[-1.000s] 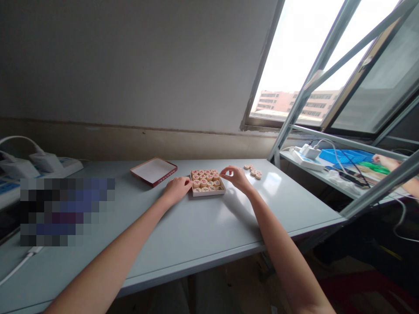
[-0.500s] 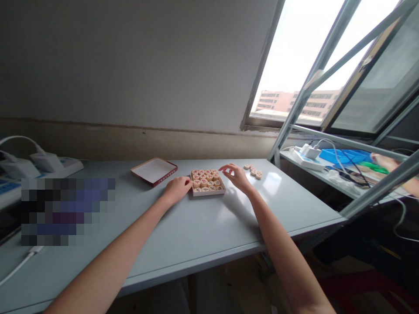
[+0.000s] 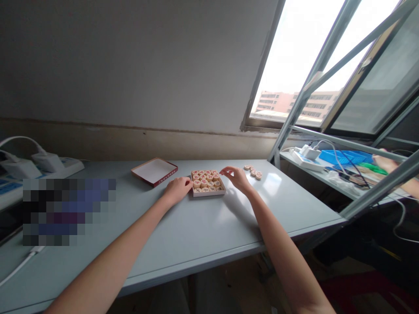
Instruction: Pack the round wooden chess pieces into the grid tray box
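Note:
A shallow open box [image 3: 209, 193] sits on the grey desk, holding round wooden Chinese chess pieces [image 3: 204, 177] with red and dark characters. My left hand [image 3: 178, 190] rests on the desk, its curled fingers closed against the box's left wall. At the back right corner of the box is my right hand [image 3: 236, 178], thumb and fingertips drawn together; whatever lies between them is too small to make out. Several loose chess pieces [image 3: 253, 172] lie on the desk behind and right of that hand. To the left, the box lid [image 3: 154, 171] lies with its pale inside up.
The desk [image 3: 203, 231] meets a wall at the back. Power strips with white plugs [image 3: 49, 161] stand at the left, beside a blurred patch. A metal frame post [image 3: 284, 135] rises at the right. Beyond it, another person's hand [image 3: 386, 161] is near a blue tray [image 3: 347, 156].
My right hand has dipped slightly at the box's back right corner, and its thumb and fingers have come closer together. My left hand has stayed at the box.

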`<state>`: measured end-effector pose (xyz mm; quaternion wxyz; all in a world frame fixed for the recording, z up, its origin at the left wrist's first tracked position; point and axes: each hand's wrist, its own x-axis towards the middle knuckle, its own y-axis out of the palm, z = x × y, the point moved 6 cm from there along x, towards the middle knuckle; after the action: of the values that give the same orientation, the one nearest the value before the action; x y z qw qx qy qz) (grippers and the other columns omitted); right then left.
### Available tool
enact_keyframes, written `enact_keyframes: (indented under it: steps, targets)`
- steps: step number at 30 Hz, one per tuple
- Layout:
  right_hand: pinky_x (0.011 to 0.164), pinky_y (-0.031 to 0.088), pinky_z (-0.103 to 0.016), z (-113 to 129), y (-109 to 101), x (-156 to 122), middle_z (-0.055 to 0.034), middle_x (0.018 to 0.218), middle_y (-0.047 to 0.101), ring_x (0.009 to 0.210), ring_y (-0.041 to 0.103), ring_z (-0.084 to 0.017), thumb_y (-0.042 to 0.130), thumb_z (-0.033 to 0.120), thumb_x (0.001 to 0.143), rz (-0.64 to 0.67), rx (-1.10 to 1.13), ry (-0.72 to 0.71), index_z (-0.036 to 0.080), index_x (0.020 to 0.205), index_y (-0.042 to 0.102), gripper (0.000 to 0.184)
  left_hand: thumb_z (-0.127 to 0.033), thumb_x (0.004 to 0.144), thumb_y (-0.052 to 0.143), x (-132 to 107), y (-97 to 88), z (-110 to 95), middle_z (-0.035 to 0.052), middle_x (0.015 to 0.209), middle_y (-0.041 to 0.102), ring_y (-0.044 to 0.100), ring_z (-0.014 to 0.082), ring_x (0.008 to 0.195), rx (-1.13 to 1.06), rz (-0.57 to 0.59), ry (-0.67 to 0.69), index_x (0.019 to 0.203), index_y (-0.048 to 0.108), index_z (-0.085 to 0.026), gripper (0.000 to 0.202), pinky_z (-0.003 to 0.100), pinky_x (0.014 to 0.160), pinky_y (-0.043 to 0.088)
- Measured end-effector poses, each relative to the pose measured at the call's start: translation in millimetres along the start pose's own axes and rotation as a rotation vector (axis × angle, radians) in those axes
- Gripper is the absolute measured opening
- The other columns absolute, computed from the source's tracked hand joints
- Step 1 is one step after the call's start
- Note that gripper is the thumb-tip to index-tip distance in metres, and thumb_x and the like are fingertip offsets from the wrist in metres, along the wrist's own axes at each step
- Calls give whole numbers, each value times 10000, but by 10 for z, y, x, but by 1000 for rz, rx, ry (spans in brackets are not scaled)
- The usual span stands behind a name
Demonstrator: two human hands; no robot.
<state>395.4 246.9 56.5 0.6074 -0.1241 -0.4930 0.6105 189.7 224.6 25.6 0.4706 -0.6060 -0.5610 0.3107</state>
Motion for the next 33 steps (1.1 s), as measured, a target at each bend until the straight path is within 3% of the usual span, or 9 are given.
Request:
enact_keyframes:
  steps: [7,14,20,25,29,33]
  targets:
    - [616,406,-252,-116,-86,7,-13,730,687,679,605,-169,595,308,736,-123,-33,95,219,702,673,123,-338,809,321,-1,4,3,73,827,667,586,200,779,-13,0,3,748,605,-194,324,249,588,336]
    - [576,382,-268,-305,-151,-7,-17,631,663,613,593,-180,609,427,693,-240,-140,225,218,643,632,216,-344,820,323,-13,-12,-4,71,794,665,585,194,753,-15,14,-11,716,600,-192,332,253,591,327]
    - [547,423,-261,-754,-218,91,-7,533,643,499,572,-150,579,381,672,-348,76,316,197,543,592,224,-326,822,341,4,9,16,70,807,668,590,193,767,-43,23,-27,713,592,-188,306,248,590,320]
    - [577,475,-280,-1139,-575,237,-64,666,686,606,632,-179,550,372,661,-535,165,369,161,665,644,231,-290,823,335,-3,-2,-2,60,767,663,586,184,736,-34,10,-7,689,580,-190,296,243,574,307]
    - [636,474,-326,-1363,-806,145,-121,770,687,711,639,-228,563,387,640,-737,158,465,133,750,658,293,-297,825,335,-2,-3,1,71,766,661,586,196,738,-25,-1,-11,697,585,-187,302,251,572,302]
    - [641,453,-361,-1474,-801,29,-120,727,684,726,627,-267,599,404,589,-826,146,534,149,680,660,277,-307,831,336,5,10,7,70,780,666,588,189,744,-31,16,-27,712,599,-187,312,249,587,311]
